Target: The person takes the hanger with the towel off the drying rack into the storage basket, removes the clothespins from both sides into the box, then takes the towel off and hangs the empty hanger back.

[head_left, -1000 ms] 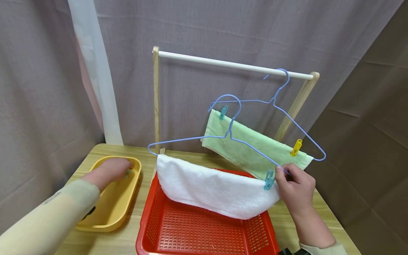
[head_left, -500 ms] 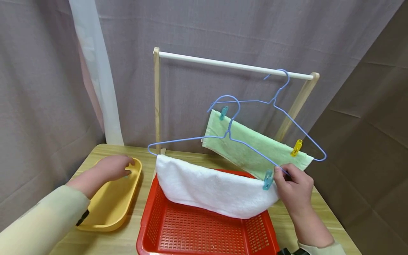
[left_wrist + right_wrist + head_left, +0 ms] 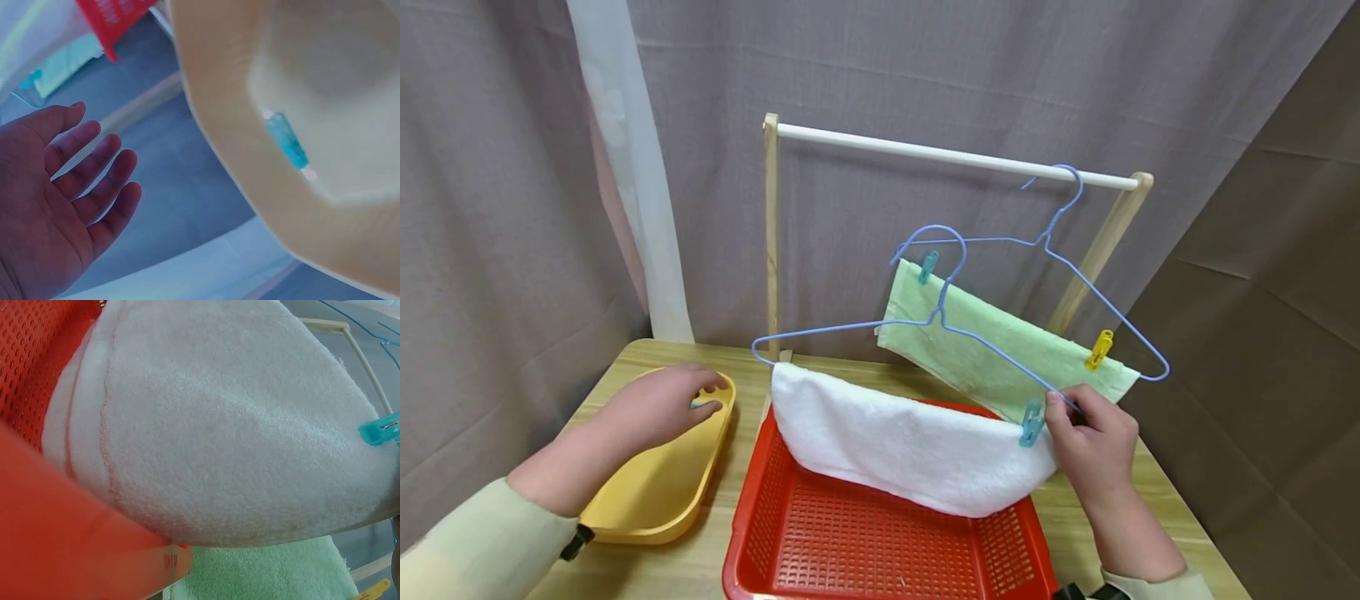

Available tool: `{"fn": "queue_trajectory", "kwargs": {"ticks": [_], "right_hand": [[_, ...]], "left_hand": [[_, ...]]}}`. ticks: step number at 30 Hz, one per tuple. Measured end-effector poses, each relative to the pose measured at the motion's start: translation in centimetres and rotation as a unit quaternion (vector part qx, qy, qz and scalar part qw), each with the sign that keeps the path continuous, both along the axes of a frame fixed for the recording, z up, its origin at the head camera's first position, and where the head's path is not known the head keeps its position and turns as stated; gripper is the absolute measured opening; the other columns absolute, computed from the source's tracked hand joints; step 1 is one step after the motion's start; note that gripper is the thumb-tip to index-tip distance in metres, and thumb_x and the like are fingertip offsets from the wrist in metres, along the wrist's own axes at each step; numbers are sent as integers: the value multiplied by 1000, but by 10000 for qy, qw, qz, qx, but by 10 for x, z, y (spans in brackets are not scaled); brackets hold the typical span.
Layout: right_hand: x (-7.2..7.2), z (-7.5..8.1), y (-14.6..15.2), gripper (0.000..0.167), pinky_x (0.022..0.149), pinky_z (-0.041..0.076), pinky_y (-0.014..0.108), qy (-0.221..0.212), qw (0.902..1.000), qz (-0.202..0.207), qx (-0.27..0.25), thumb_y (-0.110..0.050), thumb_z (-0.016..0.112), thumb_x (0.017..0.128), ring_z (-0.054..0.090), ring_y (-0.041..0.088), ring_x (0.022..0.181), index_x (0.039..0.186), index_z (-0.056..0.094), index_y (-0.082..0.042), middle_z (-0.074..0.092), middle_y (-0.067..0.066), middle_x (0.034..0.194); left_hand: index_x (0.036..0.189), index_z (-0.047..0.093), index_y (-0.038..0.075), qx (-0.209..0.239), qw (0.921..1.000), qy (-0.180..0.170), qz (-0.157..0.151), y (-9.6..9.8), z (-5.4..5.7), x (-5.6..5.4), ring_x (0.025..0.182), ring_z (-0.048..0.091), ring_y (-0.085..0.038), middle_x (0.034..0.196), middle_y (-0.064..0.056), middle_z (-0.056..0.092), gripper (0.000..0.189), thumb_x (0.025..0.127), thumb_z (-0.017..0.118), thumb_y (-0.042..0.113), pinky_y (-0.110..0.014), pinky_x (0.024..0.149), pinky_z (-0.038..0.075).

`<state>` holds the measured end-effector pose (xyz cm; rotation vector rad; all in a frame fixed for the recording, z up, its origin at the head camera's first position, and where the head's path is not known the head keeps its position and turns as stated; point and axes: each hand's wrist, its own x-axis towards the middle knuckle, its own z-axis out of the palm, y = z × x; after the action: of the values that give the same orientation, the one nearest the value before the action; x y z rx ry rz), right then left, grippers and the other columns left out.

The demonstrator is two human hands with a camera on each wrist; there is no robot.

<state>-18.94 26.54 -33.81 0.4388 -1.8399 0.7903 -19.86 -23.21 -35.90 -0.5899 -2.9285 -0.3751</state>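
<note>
My right hand pinches the right end of a blue wire hanger between thumb and fingers. A folded white towel drapes over its lower bar, above a red basket. One teal clothespin clips the towel near my right hand; no clip shows at the towel's left end. My left hand hovers over the yellow tub, fingers apart and slightly bent. In the left wrist view its palm is bare, and a teal clothespin lies inside the tub.
Behind, a drying rack with a white rod carries another blue hanger. On it a green towel hangs by a teal clip and a yellow clip. The red perforated basket stands on the wooden table.
My left hand has risen out of the yellow tub, and its fingers have spread. The right hand, hanger and white towel stay almost in place.
</note>
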Motion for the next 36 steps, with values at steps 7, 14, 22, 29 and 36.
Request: {"fn": "queue_trajectory", "kwargs": {"ticks": [7,14,22,29,36], "right_hand": [[2,1,-1,14,57,31,11,38,10000,51,12,-5,70,74,38,-3,56,63,61,-4,50,-2,58],[2,1,-1,14,56,32,13,47,9999,98,25,-4,70,74,38,-3,56,63,61,-4,50,-2,58],[3,2,-2,14,56,32,13,36,10000,61,70,-5,71,74,38,-2,57,64,62,-5,51,-2,58],[3,4,-3,14,54,32,16,87,9999,43,80,-6,70,74,37,-2,55,63,61,-6,50,-3,57],[4,5,-1,14,53,33,17,60,9999,-41,91,-4,70,74,38,-3,56,63,62,-6,50,-2,58]], "left_hand": [[108,72,12,46,9985,480,-253,11,13,23,99,67,-26,105,-3,71,22,89,73,21,-48,87,53],[109,72,16,35,9980,599,-222,21,23,44,100,67,-24,106,0,70,23,88,74,24,-47,86,54],[109,72,18,-3,9968,718,-357,38,28,56,93,66,-17,101,6,68,22,88,74,26,-40,82,55],[113,72,18,147,9970,589,-485,59,40,58,98,66,-19,107,4,69,27,89,74,27,-42,84,55],[114,73,19,187,9941,769,-738,84,50,54,103,66,-19,113,2,68,27,89,73,29,-40,88,54]]}}
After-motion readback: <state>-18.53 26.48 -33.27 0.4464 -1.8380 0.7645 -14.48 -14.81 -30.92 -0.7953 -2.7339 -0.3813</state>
